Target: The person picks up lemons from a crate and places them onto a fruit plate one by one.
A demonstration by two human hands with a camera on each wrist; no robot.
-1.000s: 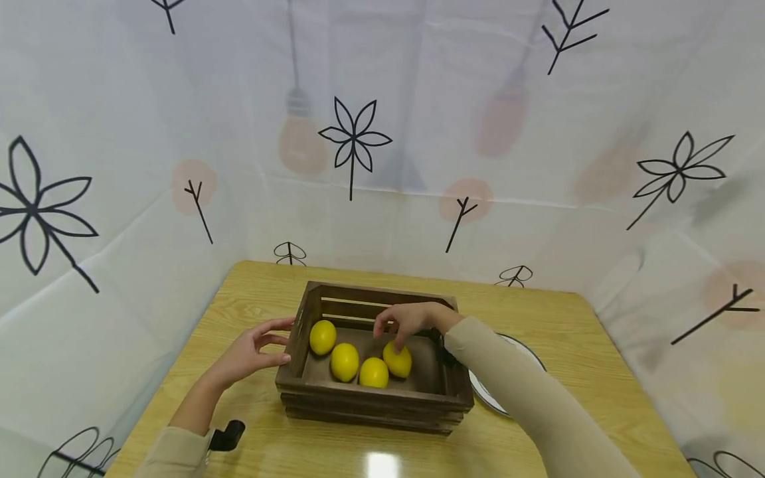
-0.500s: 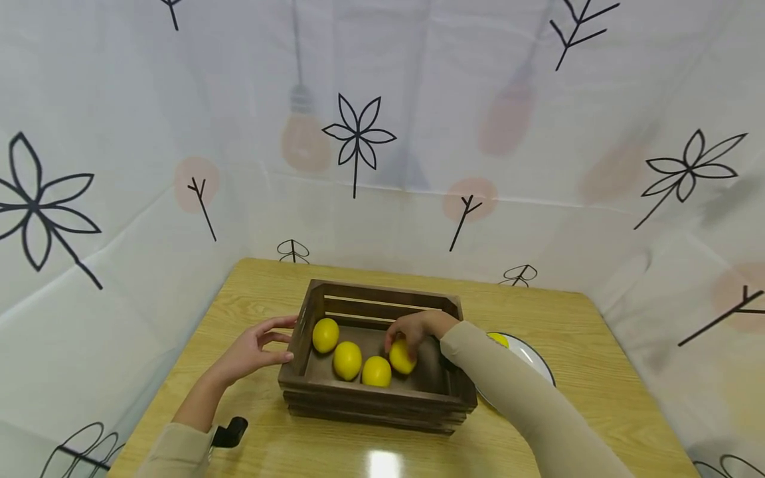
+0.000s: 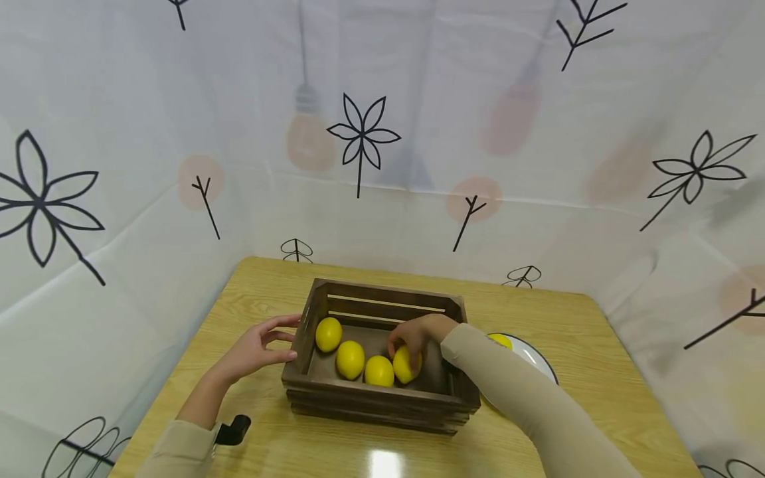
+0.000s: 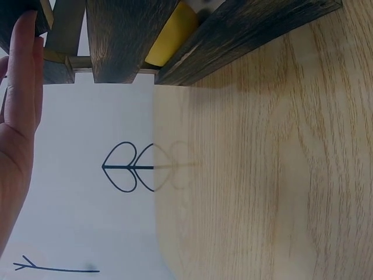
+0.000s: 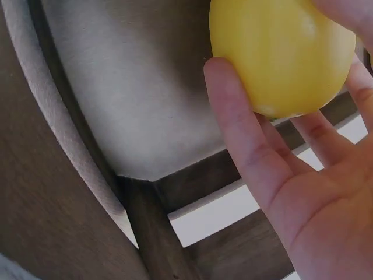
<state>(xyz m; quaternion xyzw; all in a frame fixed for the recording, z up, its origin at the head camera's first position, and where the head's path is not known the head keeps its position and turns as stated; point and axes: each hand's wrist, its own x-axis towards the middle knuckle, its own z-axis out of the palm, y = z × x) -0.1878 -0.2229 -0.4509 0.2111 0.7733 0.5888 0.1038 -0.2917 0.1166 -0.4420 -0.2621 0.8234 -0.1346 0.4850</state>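
While the right hand (image 3: 412, 334) curls its fingers (image 5: 239, 128) round a lemon (image 3: 406, 364) on the crate (image 3: 382, 398) floor, the grip looks shallow: in the right wrist view the fruit sits at the fingertips, with the palm clear of it. That is the first risk. A smooth, round lemon held so far out could squirt free as it rises and drop back among the others.

The held lemon lies at 3 o'clock in a row of four, touching or nearly touching its neighbour (image 3: 379, 371) at 9 o'clock of it. A sideways drag could roll that one, and the two further along (image 3: 350, 359) (image 3: 329, 334), across the floor.

The crate wall at 3 o'clock stands close to the wrist and sleeve (image 3: 508, 392). A low or hurried lift could knock knuckles or fruit on the rim and jolt the crate.

The left hand (image 3: 254, 348) rests against the crate's outer side at 9 o'clock, fingers spread and mostly straight, clamped on nothing. It braces only by touch, so a hard tug could slide the crate on the glossy table (image 3: 574, 332).

A plate (image 3: 534, 358) lies just beyond the crate at 3 o'clock with a lemon (image 3: 499, 340) already on it. A fruit set down carelessly there could roll off or bump that one.
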